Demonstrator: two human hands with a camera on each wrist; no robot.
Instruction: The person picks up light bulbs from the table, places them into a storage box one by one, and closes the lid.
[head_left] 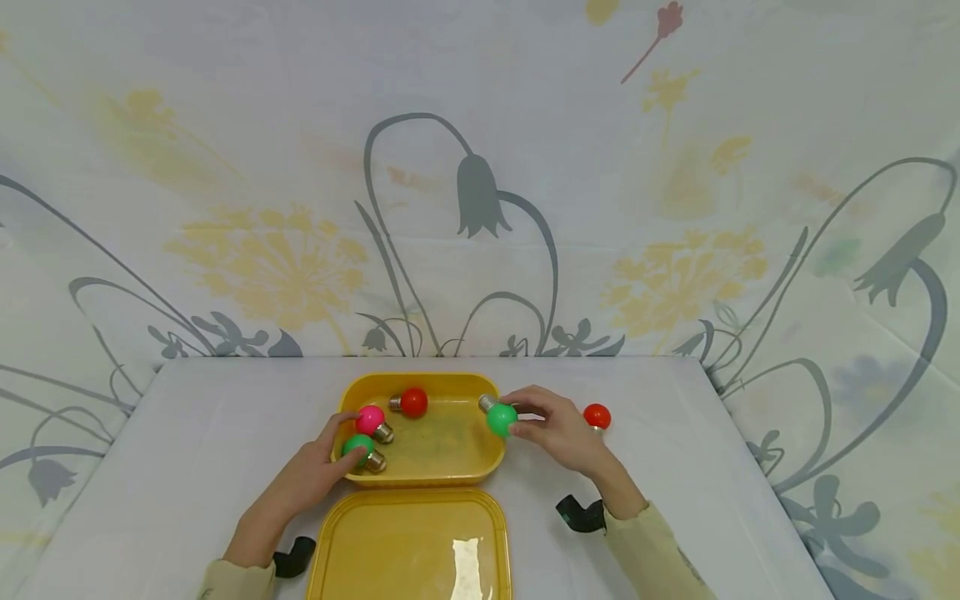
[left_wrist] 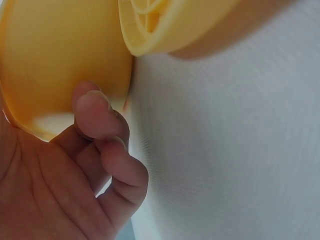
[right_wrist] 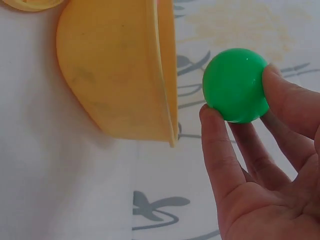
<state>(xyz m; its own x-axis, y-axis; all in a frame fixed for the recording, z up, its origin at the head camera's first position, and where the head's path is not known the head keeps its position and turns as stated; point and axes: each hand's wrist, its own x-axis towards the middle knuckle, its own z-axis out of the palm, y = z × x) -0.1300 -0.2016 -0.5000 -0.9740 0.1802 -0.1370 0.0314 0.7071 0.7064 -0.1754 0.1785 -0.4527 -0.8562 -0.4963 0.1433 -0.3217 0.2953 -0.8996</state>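
Observation:
A green light bulb (head_left: 502,420) is pinched between the thumb and fingers of my right hand (head_left: 561,429), its metal base pointing up and left over the container's right rim. In the right wrist view the green globe (right_wrist: 236,85) is beside the yellow container's wall (right_wrist: 112,70). My left hand (head_left: 303,477) holds the left side of the yellow container (head_left: 442,478), thumb and index finger over the rim; the other fingers (left_wrist: 125,172) curl outside. Inside lie a pink bulb (head_left: 370,419), another green bulb (head_left: 356,447) partly behind the thumb, and a red bulb (head_left: 414,402).
A yellow lid (head_left: 408,542) lies in front of the container. Another red bulb (head_left: 597,415) is on the white table, right of my right hand. Black curved pieces (head_left: 581,514) are by both wrists. A flower-patterned cloth (head_left: 480,100) hangs behind.

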